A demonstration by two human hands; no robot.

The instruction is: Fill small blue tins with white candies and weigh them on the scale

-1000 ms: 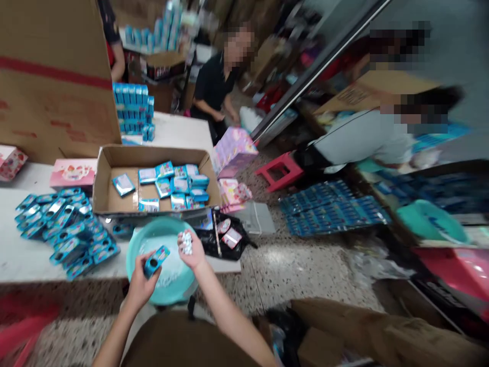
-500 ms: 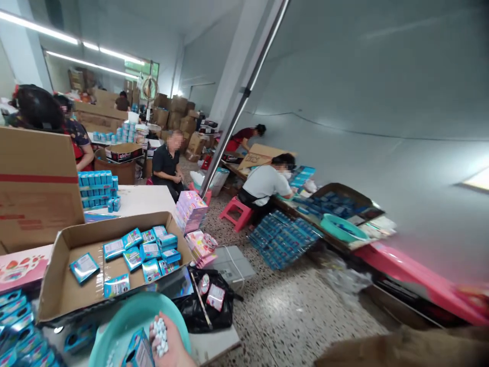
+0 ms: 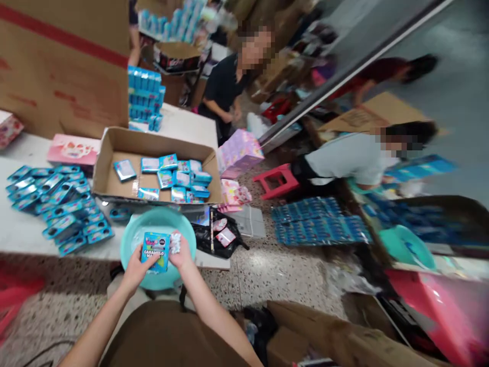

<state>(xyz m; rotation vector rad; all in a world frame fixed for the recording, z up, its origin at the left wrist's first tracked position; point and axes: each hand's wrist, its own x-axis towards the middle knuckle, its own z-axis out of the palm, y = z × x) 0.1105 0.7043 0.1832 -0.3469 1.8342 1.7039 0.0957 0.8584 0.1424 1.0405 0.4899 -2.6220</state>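
Note:
Over a turquoise basin (image 3: 128, 237) at the table's front edge, my left hand (image 3: 136, 267) grips a blue candy box (image 3: 156, 251), its printed front facing up. Just to its right, my right hand (image 3: 182, 254) cups a small heap of white candies (image 3: 175, 242). Behind the basin stands an open cardboard tray (image 3: 103, 168) with several filled blue boxes (image 3: 182, 178) lying in it. Many blue boxes with dark round openings (image 3: 63, 204) are piled on the table to the left.
A black plastic bag (image 3: 229, 243) lies right of the basin, near pink packs (image 3: 235, 193). A seated person (image 3: 225, 92) is beyond the table. Another person in a light shirt (image 3: 344, 158) works at the right-hand table. A large carton (image 3: 64, 66) stands back left.
The view has tilted down and turned, so both forearms now show. The blue box is now more fully in view, with its printed front showing. The candies remain in my right hand.

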